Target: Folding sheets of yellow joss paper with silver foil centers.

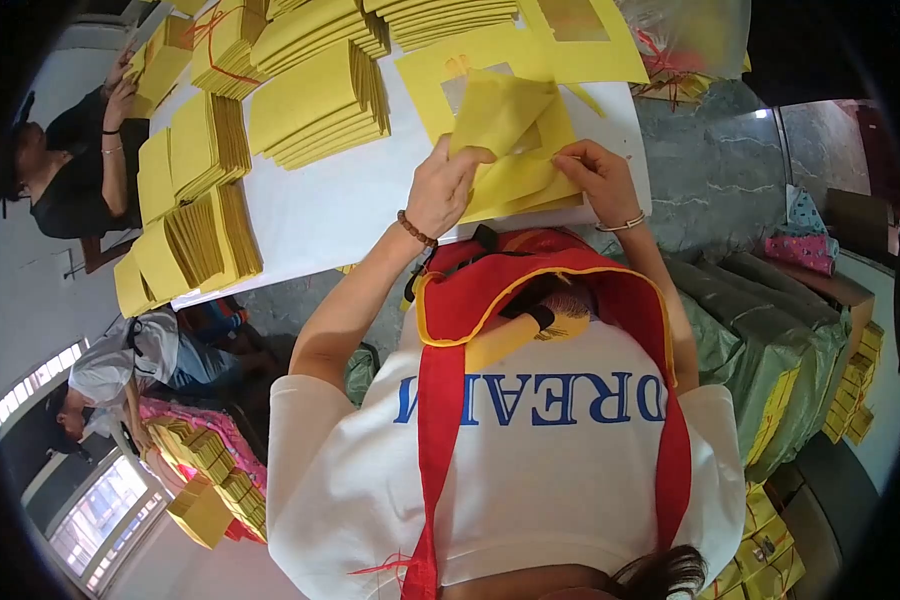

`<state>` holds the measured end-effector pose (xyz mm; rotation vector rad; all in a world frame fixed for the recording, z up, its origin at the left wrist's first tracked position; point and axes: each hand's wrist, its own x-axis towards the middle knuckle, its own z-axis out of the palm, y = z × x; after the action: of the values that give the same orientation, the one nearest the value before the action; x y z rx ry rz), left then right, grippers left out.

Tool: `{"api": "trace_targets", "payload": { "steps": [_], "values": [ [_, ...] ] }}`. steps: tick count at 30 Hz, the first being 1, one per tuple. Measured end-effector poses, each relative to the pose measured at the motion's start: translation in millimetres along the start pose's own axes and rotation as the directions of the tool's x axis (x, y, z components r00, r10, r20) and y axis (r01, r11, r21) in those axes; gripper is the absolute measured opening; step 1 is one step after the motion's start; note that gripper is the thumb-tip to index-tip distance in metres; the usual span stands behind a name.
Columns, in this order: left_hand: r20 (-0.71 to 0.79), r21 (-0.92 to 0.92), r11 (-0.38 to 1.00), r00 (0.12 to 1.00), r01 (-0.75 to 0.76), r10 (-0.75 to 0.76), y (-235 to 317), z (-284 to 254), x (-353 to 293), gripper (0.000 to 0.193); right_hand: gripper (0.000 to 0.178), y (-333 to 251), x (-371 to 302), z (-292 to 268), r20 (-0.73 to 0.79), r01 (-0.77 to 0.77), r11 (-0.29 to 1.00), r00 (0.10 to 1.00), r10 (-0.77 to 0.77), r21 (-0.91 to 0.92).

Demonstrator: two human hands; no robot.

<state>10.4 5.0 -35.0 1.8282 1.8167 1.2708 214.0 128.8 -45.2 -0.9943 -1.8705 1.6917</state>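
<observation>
My left hand (442, 188) is closed on a thin yellow paper sheet (500, 112), with the thumb on top. The sheet is partly folded over and stands up off the table. My right hand (604, 182) pinches the right edge of the yellow paper, thumb and forefinger together. Below both hands lie more flat yellow sheets (558, 199) at the table's near edge. Just beyond is another yellow sheet with a greyish rectangular patch (454, 92). How many layers each hand grips is hidden.
Stacks of folded yellow paper (320, 105) cover the white table's (300, 215) left and far parts. A red-tied bundle (232, 50) stands far left. Another person (80, 170) handles yellow paper there. Green-wrapped bundles (760, 340) stand at right. A second person (150, 355) is at lower left.
</observation>
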Motion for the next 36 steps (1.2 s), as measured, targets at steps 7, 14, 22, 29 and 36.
{"api": "trace_targets", "payload": {
  "steps": [7, 14, 22, 29, 36],
  "values": [
    [0.087, 0.107, 0.986, 0.989, -0.129, 0.12, 21.4, 1.4, 6.5, 0.022, 0.021, -6.5, 3.6, 8.3, -0.083, 0.028, 1.0, 0.996, -0.029, -0.003],
    [0.028, 0.061, 0.998, 1.0, -0.007, 0.005, 9.3, 5.4, 1.3, 0.016, 0.029, -15.8, -3.7, 11.7, -0.146, 0.002, 0.972, 0.989, 0.033, 0.233],
    [0.042, 0.018, 0.992, 0.991, 0.123, -0.124, 8.1, 2.5, 1.1, 0.012, 0.029, -2.0, -15.3, -8.2, 0.114, -0.016, 0.996, 0.993, 0.006, 0.087],
    [-0.096, -0.088, 0.979, 0.977, 0.185, -0.193, 10.0, 5.9, -5.3, 0.026, 0.023, -7.4, -10.2, -6.1, 0.097, -0.064, 0.997, 0.994, 0.059, 0.042],
    [-0.176, 0.026, 0.998, 0.983, -0.056, 0.06, -2.6, 7.5, -6.2, 0.042, 0.026, -8.3, -2.4, 2.1, 0.043, -0.001, 0.997, 0.999, -0.002, 0.074]
  ]
}}
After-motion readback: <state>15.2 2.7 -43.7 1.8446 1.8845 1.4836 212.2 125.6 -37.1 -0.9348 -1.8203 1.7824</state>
